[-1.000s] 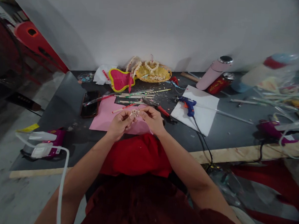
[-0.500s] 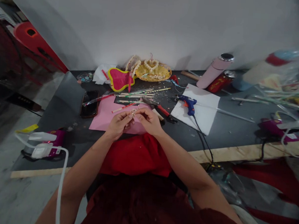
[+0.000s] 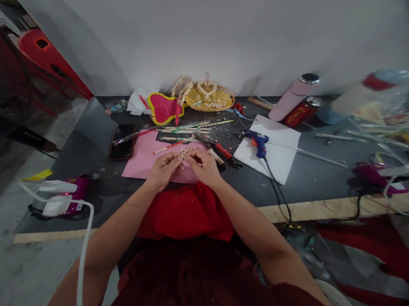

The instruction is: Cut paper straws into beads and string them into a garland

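Note:
Between my fingertips is a small cluster of pale beads or chips (image 3: pixel 185 151), too small to name surely. My left hand (image 3: pixel 164 169) pinches it from the left, and my right hand (image 3: pixel 203 166) pinches it from the right. Both hands are just above a pink sheet (image 3: pixel 140 157). Beyond them lie several thin wooden sticks (image 3: pixel 181 131) and a red-and-white stick (image 3: pixel 168 147). Red-handled pliers (image 3: pixel 222 149) rest just past my right hand. A red cloth (image 3: pixel 190 212) lies beneath my wrists.
A blue glue gun (image 3: pixel 259 141) rests on a white board (image 3: pixel 284 153), its cord running off the front edge. At the back are a yellow basket (image 3: pixel 207 100), a pink bottle (image 3: pixel 293 98) and a red can (image 3: pixel 302 111). A phone (image 3: pixel 123 141) and purple power strip (image 3: pixel 75 196) lie leftward.
Slightly more of the pale cluster shows above my fingertips. My hands have barely shifted, and the rest of the table looks the same.

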A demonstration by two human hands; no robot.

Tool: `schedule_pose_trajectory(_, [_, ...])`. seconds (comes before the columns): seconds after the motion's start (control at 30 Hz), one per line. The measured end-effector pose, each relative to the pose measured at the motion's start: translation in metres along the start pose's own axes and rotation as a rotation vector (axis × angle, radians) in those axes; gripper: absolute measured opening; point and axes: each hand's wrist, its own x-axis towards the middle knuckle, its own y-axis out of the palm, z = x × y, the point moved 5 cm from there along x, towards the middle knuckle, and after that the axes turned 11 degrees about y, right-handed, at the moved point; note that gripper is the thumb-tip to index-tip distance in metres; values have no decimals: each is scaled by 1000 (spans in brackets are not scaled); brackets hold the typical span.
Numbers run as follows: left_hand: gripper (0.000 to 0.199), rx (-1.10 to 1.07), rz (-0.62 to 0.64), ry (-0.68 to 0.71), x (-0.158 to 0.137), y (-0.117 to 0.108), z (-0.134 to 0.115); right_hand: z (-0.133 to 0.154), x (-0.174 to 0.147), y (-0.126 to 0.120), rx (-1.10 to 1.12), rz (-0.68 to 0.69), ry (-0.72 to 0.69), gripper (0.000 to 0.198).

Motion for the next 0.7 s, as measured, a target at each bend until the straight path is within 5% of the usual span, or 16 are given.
schedule_pose_trajectory(0.3, [24,-140,-134,39,7,-16,-10,7,-10,12,-24,303,-25,26])
schedule_pose_trajectory(0.47, [26,-112,-60,5,3,-7,-7,1,-4,2,-7,28,-29,18])
schedule_pose_trajectory(0.7, [27,12,11,4,1,-4,-2,1,-2,2,-50,20,-117,8])
